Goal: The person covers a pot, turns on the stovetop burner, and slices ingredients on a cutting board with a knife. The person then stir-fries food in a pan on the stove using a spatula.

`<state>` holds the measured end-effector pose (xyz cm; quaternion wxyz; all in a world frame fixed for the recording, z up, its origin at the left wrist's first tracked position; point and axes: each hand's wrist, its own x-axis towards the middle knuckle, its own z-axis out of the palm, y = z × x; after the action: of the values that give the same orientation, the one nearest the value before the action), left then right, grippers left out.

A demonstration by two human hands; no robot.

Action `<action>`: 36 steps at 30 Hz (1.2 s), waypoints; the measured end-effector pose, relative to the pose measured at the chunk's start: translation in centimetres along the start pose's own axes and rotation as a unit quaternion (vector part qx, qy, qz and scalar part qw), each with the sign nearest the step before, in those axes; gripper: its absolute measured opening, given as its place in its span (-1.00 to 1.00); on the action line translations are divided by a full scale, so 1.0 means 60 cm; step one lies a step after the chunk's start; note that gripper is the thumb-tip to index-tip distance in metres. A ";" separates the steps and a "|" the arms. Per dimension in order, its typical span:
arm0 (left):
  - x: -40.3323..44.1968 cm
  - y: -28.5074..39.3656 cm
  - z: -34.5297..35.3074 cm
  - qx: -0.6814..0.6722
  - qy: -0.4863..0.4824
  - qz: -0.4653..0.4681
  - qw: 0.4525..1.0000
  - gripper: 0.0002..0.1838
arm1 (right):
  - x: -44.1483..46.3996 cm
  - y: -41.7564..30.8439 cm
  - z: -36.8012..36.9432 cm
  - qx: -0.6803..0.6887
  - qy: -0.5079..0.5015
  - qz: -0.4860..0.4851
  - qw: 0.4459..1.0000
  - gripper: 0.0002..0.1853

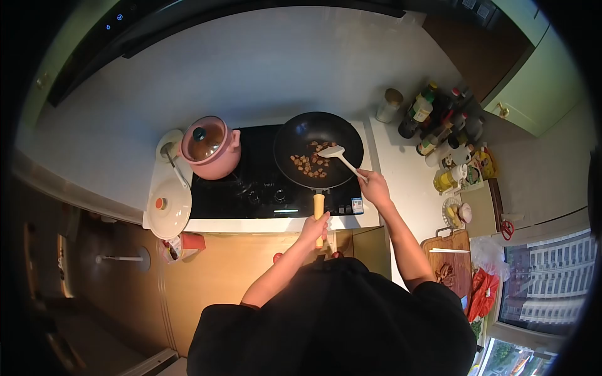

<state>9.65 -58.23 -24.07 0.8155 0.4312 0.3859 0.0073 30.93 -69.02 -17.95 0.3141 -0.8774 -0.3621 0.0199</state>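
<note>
A black wok (pixel 295 135) sits on the right side of the black glass cooktop (pixel 248 203). My left hand (pixel 315 227) is closed around its pale yellow handle (pixel 318 203). In my right hand (pixel 374 187) is a white spatula (pixel 342 158), its blade down inside the wok. Small browned pieces of food (pixel 308 164) lie in the wok, some touching the blade. To the left on the cooktop stands a pink pot (pixel 216 164) with a glass lid (pixel 205 141).
A cream lid (pixel 169 210) and a ladle (pixel 175 166) lie left of the cooktop. Several sauce bottles (pixel 417 116) and a jar (pixel 389 105) crowd the back right counter. A wooden cutting board (pixel 454 241) with chopsticks (pixel 449 250) and dark food pieces is at my right, beside a red plastic bag (pixel 483 294).
</note>
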 end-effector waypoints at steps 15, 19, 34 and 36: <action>-0.002 0.005 -0.001 -0.017 -0.004 -0.008 1.000 -0.67 | 0.001 -0.100 0.031 -0.008 -0.051 -0.036 0.998 -0.70; -0.005 0.008 -0.002 -0.010 -0.008 0.006 1.000 -0.67 | 0.070 -0.118 0.072 0.032 -0.032 -0.010 0.999 -0.71; -0.007 0.012 0.003 -0.016 0.004 0.000 1.000 -0.71 | -0.059 -0.054 -0.106 -0.072 -0.130 -0.013 0.989 -0.70; -0.008 0.014 0.007 0.002 0.007 0.004 1.000 -0.72 | -0.040 -0.046 -0.058 -0.035 -0.081 0.010 0.996 -0.70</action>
<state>9.86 -58.14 -23.02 0.8121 0.4338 0.3901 0.0129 28.35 -70.92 -14.07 0.2529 -0.8869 -0.3780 0.0817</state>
